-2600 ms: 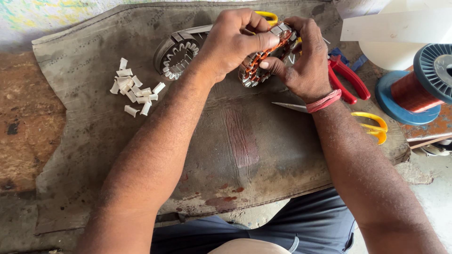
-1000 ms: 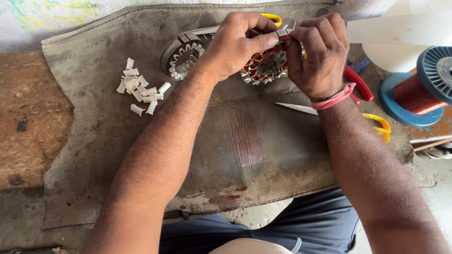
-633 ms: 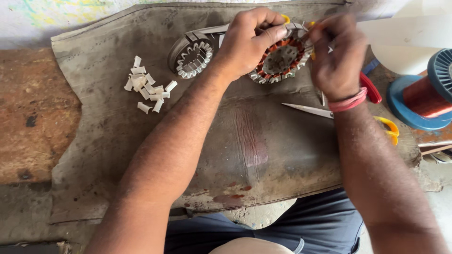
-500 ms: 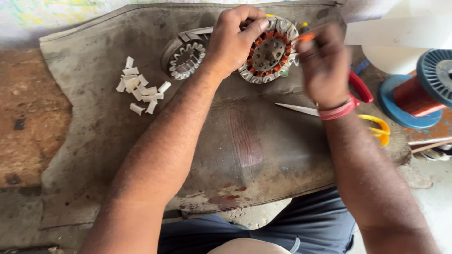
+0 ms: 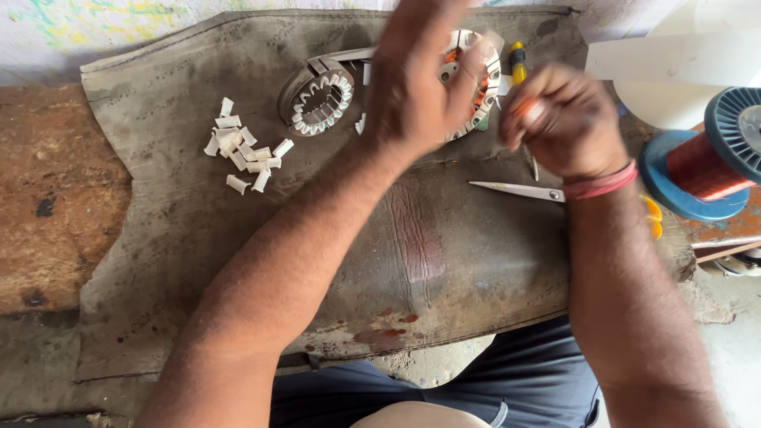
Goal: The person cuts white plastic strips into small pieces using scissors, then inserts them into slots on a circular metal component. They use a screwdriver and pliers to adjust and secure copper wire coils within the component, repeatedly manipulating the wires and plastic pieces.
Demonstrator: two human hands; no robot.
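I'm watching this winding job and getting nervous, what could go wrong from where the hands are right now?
1. The scissors lie open-bladed just under the right hand; a wrist could catch the point.
2. The left hand steadies the wound stator while moving fast; a slip might nick its copper coils.
3. The loose white paper pieces sit unguarded on the mat and may scatter.

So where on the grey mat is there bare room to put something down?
The mat is bare across its near half, between the white paper pieces and the scissors, and in its near left corner. The far edge is crowded: the empty stator ring, the wound stator and both hands.
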